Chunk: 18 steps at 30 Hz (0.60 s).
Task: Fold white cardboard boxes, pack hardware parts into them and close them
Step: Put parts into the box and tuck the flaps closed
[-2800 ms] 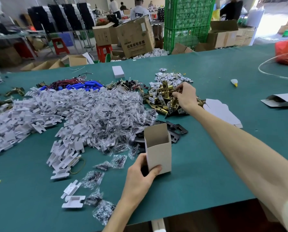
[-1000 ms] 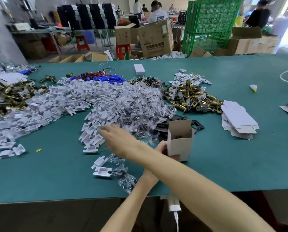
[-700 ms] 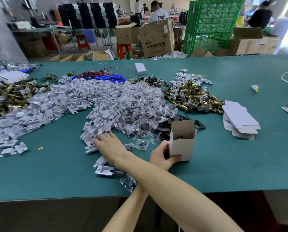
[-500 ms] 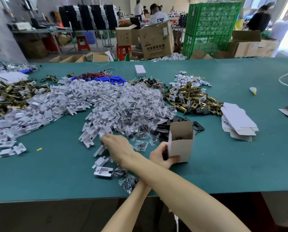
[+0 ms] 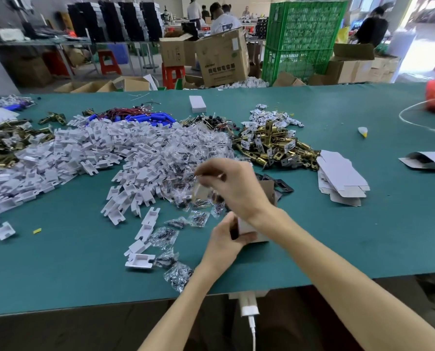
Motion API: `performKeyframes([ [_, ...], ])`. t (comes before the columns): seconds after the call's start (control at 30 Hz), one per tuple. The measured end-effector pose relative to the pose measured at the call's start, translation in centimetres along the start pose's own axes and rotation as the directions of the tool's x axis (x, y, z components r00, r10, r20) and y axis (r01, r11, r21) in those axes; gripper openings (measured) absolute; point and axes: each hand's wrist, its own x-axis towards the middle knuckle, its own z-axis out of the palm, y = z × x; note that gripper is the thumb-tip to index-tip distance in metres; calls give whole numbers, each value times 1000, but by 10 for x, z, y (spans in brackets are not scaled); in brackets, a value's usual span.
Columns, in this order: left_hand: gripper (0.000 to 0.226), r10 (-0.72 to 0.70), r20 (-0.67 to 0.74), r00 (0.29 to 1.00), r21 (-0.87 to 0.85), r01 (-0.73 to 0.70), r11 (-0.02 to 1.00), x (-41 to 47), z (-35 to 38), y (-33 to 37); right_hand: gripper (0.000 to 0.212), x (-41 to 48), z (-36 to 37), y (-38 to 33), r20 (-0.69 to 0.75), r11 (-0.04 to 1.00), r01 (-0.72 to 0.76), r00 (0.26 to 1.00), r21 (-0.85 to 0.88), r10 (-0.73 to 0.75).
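Packing step, mid-carry. My left hand (image 5: pixel 222 240) grips the white cardboard box (image 5: pixel 249 230) low on its near side, holding it upright on the desk (image 5: pixel 363 236) just below centre of the frame. My right hand (image 5: pixel 236 191) crosses in front of the box and hides most of its open mouth. Its fingers (image 5: pixel 206 173) are curled narrow, pinching a pale piece (image 5: pixel 200 191) too blurred to name for certain. To do this well, I judge I should keep the left grip firm so the box does not tip. The piece should be turned end-on over the mouth and dropped straight in, so it does not snag the top flap. The wrist should clear the rim before release. Against the frame half a second back, the right hand has lifted off the desk at the edge of the white plastic heap (image 5: pixel 84 153), lower left of centre, and swung up and right to the box. The box mouth showed fully then. The left hand and the box have stayed put. The brass latch pile (image 5: pixel 274 145) and flat box blanks (image 5: pixel 340 173), right of centre, lie unchanged.
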Motion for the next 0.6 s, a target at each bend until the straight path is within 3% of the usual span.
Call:
performKeyframes([
  [0.27, 36, 11, 20, 1000, -42, -10, 999, 3, 1, -10, 11, -48, -86, 27, -172, 945, -29, 985, -326, -29],
  [0.43, 37, -7, 15, 1000, -76, 8, 997, 3, 1, -10, 4, -61, -87, 38, -103, 887, 22, 992, -462, -78],
  [0.6, 36, -53, -9, 999, -128, 51, 991, 4, 2, -10, 5, -45, -78, 38, -95, 897, 39, 991, -441, -90],
])
